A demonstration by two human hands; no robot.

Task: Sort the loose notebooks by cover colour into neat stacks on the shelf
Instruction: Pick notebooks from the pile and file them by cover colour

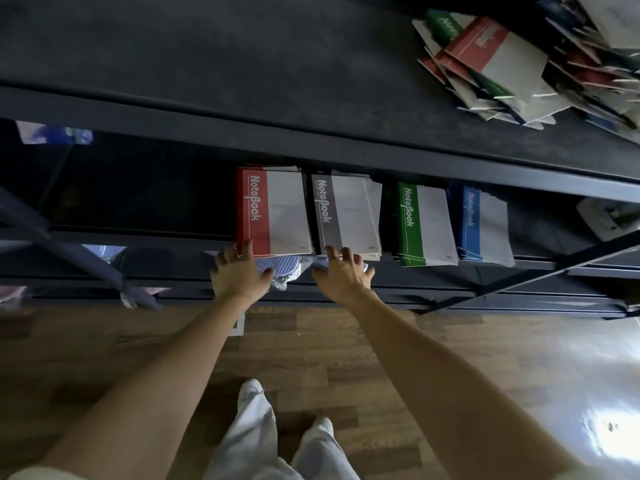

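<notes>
Four notebook stacks lie side by side on the lower shelf (138,209): a red stack (277,213), a grey stack (349,216), a green stack (429,226) and a blue stack (485,226). My left hand (239,271) has its fingers spread, the tips touching the near edge of the red stack. With spread fingers, my right hand (343,275) touches the near edge of the grey stack. Neither hand holds a notebook. A loose pile of mixed notebooks (512,67) lies on the top shelf at the far right.
The dark top shelf (207,64) stretches left of the pile. Plastic-wrapped goods (280,268) sit on a lower level under my hands. Diagonal metal braces (519,282) cross the rack on both sides. Wooden floor and my legs are below.
</notes>
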